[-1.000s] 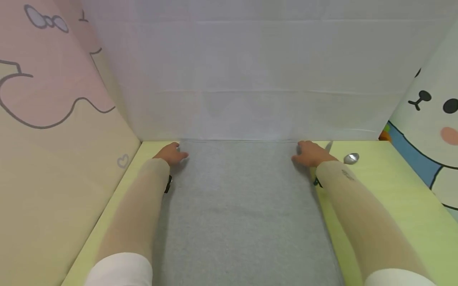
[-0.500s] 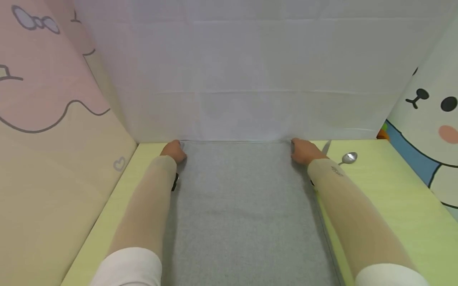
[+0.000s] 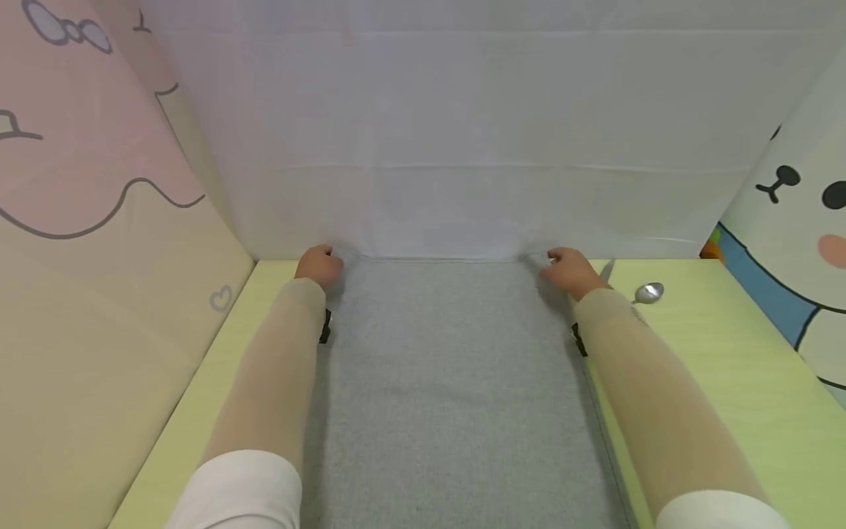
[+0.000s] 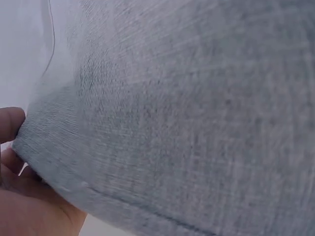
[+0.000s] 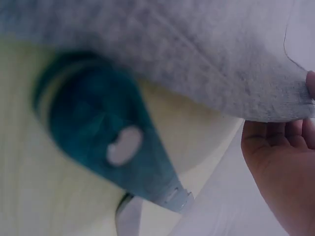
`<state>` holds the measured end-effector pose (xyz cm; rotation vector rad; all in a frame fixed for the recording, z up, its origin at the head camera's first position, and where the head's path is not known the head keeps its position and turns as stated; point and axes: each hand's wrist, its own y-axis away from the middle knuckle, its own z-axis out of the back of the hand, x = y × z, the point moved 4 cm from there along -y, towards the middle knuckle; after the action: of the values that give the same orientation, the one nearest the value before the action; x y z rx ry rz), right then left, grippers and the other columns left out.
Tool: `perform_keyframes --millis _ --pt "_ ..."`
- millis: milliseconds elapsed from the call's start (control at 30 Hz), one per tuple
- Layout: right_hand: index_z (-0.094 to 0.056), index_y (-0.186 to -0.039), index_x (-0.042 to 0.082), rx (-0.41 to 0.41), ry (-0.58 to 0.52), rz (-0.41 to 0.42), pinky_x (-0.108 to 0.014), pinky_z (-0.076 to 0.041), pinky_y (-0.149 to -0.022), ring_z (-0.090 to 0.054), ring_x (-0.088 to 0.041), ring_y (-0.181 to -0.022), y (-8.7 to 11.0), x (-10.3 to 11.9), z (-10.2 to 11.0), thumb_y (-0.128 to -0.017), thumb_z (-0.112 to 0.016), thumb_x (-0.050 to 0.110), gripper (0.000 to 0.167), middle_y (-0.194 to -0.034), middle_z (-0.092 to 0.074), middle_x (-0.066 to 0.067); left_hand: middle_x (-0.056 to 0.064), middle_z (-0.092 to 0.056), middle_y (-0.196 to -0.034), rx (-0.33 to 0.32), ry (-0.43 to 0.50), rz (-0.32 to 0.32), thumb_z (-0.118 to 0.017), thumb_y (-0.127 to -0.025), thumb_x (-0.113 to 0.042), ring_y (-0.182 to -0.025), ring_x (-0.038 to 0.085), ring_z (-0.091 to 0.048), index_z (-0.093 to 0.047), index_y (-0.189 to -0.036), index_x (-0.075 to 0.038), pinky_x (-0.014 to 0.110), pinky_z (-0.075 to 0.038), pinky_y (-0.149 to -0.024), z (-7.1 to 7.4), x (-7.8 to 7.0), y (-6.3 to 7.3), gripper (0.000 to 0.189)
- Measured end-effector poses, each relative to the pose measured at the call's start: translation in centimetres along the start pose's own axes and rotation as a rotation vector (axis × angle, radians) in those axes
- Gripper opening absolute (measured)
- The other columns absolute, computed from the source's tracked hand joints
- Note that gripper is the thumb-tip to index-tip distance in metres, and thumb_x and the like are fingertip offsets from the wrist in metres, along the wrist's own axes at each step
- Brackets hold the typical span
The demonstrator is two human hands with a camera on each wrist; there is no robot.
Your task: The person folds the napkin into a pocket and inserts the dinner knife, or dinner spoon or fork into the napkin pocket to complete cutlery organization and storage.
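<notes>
A grey cloth [image 3: 456, 404] lies lengthwise over the table, its far edge at the white backdrop. My left hand [image 3: 320, 267] pinches its far left corner; in the left wrist view, thumb and fingers of that hand [image 4: 37, 209] hold the corner raised, with the cloth [image 4: 187, 108] sloping away. At the far right corner, my right hand [image 3: 573, 272] grips the cloth likewise. The right wrist view has this hand's [image 5: 280, 172] fingers under the lifted hem and the thumb on top. Both corners are drawn up a little, with small folds beside them.
Right of the cloth, a metal spoon [image 3: 650, 292] and a pointed metal blade [image 3: 607, 270] lie on the yellow-green table [image 3: 740, 397]. A teal item with an oval hole [image 5: 98, 113] sits by the cloth's right edge. A patterned wall panel [image 3: 132, 330] borders the left side.
Both hands have closed from loosely spread fingers onto the cloth's far corners. Since then they have raised the corners slightly, and the cloth creases near each hand.
</notes>
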<state>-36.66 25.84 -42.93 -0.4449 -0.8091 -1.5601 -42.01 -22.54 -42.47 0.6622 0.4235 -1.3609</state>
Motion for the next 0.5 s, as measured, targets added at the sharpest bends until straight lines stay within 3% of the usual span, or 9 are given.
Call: perform_keyframes --millis 67,100,133,200,300,400,500 --pt "-0.053 -0.126 -0.01 -0.037 -0.034 0.018 -0.053 -0.047 -0.089 -0.054 -0.044 -0.102 0.1 0.1 0.3 -0.106 -0.053 0.022 0.037 -0.113 -0.055 -0.032 0.021 -0.042 -0.158 -0.032 0.02 -0.022 -0.038 -0.106 -0.021 -0.14 0.036 -0.043 -0.041 -0.155 0.0 0.053 -0.039 -0.112 0.3 -0.1 -0.2 0.054" --pt "-0.054 -0.106 -0.006 -0.059 -0.044 0.031 -0.049 -0.046 -0.079 -0.052 -0.038 -0.085 0.2 0.1 0.4 -0.107 -0.053 0.023 0.03 -0.093 -0.054 -0.025 0.021 -0.047 -0.153 -0.048 0.031 -0.034 -0.038 -0.105 -0.021 -0.134 0.035 -0.048 -0.046 -0.151 0.0 0.052 -0.042 -0.108 0.5 -0.2 -0.3 0.051" --pt "-0.047 -0.091 -0.001 -0.079 -0.054 0.042 -0.046 -0.041 -0.071 -0.044 -0.033 -0.073 0.2 0.1 0.5 -0.107 -0.053 0.024 0.031 -0.079 -0.047 -0.017 0.022 -0.052 -0.145 -0.067 0.033 -0.044 -0.039 -0.105 -0.021 -0.125 0.035 -0.052 -0.052 -0.145 0.0 0.051 -0.044 -0.103 0.6 -0.2 -0.4 0.047" --pt "-0.03 -0.081 0.008 -0.118 -0.069 0.064 -0.043 -0.031 -0.064 -0.026 -0.026 -0.066 0.2 0.0 0.8 -0.108 -0.054 0.025 0.039 -0.068 -0.027 -0.007 0.023 -0.059 -0.127 -0.099 0.034 -0.059 -0.041 -0.104 -0.02 -0.109 0.034 -0.054 -0.06 -0.129 0.001 0.048 -0.047 -0.091 0.9 -0.1 -0.6 0.038" --pt "-0.045 -0.086 0.005 -0.145 -0.058 0.077 -0.043 -0.035 -0.067 -0.039 -0.026 -0.072 0.3 0.0 1.0 -0.108 -0.054 0.025 0.031 -0.075 -0.043 -0.008 0.022 -0.061 -0.115 -0.133 0.039 -0.075 -0.043 -0.102 -0.017 -0.099 0.033 -0.054 -0.061 -0.115 0.002 0.047 -0.046 -0.085 1.1 0.1 -0.9 0.028" --pt "-0.059 -0.116 -0.004 -0.149 -0.036 0.077 -0.048 -0.045 -0.082 -0.051 -0.035 -0.096 0.4 -0.1 1.4 -0.106 -0.054 0.023 0.029 -0.11 -0.058 -0.022 0.022 -0.063 -0.124 -0.158 0.028 -0.101 -0.045 -0.1 -0.013 -0.108 0.035 -0.057 -0.063 -0.122 0.002 0.05 -0.047 -0.092 1.4 0.2 -1.1 0.032" --pt "-0.053 -0.139 -0.007 -0.137 -0.008 0.077 -0.054 -0.047 -0.095 -0.055 -0.042 -0.115 0.4 -0.1 1.9 -0.105 -0.056 0.022 0.045 -0.138 -0.052 -0.029 0.02 -0.063 -0.128 -0.167 -0.009 -0.125 -0.05 -0.099 -0.014 -0.111 0.034 -0.057 -0.065 -0.124 0.001 0.05 -0.047 -0.097 1.7 0.2 -1.2 0.033"
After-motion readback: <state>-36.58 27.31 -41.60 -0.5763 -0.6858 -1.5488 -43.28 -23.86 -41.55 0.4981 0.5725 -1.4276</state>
